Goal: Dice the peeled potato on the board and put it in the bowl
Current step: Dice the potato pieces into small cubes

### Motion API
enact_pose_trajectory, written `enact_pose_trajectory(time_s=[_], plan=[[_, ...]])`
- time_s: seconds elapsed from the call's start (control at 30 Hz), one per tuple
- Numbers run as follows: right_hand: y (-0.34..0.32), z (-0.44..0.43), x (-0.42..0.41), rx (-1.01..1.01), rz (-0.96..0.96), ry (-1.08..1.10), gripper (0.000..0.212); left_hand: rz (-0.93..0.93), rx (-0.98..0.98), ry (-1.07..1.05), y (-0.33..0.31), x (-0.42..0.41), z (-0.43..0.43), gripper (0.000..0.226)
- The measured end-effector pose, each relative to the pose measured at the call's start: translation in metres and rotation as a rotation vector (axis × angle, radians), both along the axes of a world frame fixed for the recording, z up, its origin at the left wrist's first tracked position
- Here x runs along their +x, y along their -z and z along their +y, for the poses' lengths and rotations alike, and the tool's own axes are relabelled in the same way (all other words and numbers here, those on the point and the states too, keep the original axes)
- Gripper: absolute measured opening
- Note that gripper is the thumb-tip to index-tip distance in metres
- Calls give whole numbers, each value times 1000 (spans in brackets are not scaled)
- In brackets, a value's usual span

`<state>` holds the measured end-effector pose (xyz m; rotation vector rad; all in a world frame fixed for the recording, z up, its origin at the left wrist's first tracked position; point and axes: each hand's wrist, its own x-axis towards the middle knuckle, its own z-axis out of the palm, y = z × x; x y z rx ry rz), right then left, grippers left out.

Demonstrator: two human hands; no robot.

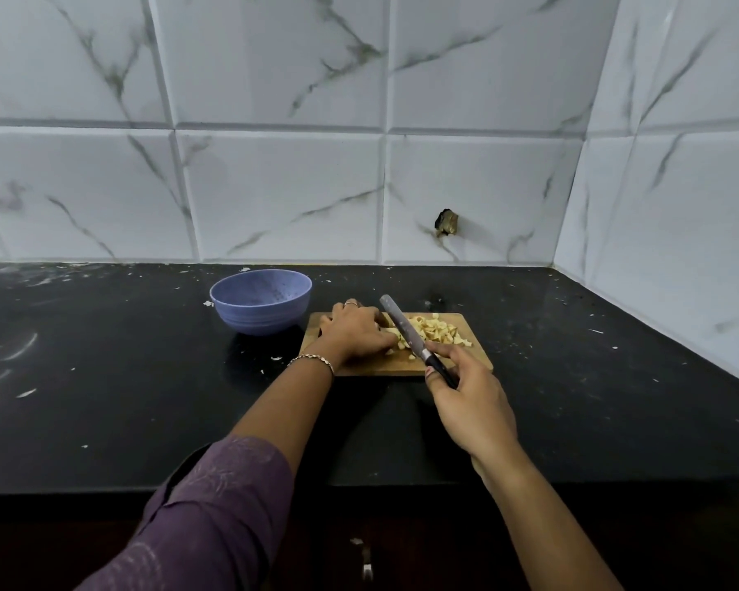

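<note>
A small wooden cutting board (pixel 472 354) lies on the black counter with a pile of pale yellow diced potato (pixel 434 329) on it. My right hand (pixel 470 398) grips the dark handle of a knife (pixel 399 324), whose blade slants up and left over the pieces. My left hand (pixel 355 332) lies on the left part of the board, fingers curled against the left side of the pile; what is under them is hidden. A blue-purple bowl (pixel 260 307) stands just left of the board, and no potato shows in the part of its inside I can see.
The black counter (pixel 124 398) carries scattered white flecks. A white marble-tiled wall (pixel 274 185) runs behind it and meets a side wall at the right corner. A dark hole (pixel 446 222) marks the back wall above the board. The counter's front edge is near me.
</note>
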<state>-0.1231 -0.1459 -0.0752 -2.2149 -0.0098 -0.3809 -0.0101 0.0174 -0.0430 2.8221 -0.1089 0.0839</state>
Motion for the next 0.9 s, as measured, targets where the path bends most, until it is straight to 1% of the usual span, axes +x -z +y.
enact_pose_trajectory(time_s=[0.1,0.17,0.23,0.37,0.4,0.5,0.6,0.63,0.7,0.77,0.8,0.9], plan=[[0,-1,0,25,2,-8,35,3,-22,-23,-6,1,1,55],[0,0,0,42,4,-6,34,-5,-72,-27,-7,2,3,55],[0,0,0,58,3,1,35,-33,-135,-33,-5,4,6,45],[0,0,-1,74,-6,13,35,-112,-296,-69,-4,1,12,12],[-1,1,-2,76,-8,14,35,-120,-361,-87,-5,-1,14,9],[-2,1,-4,61,-5,15,34,-153,-520,-161,-8,-7,19,16],[-3,2,-6,33,9,10,31,-134,-587,-232,-8,-17,24,11],[-4,2,-7,17,14,6,31,-116,-595,-233,-6,-21,26,10],[-5,3,-7,-19,18,2,30,-89,-613,-210,-1,-27,30,15],[-6,5,-9,-64,27,2,31,-81,-573,-201,5,-35,33,18],[-7,6,-10,-94,32,3,32,-102,-514,-212,9,-40,35,20],[-9,8,-14,-166,35,3,35,-210,-255,-310,19,-57,32,30]])
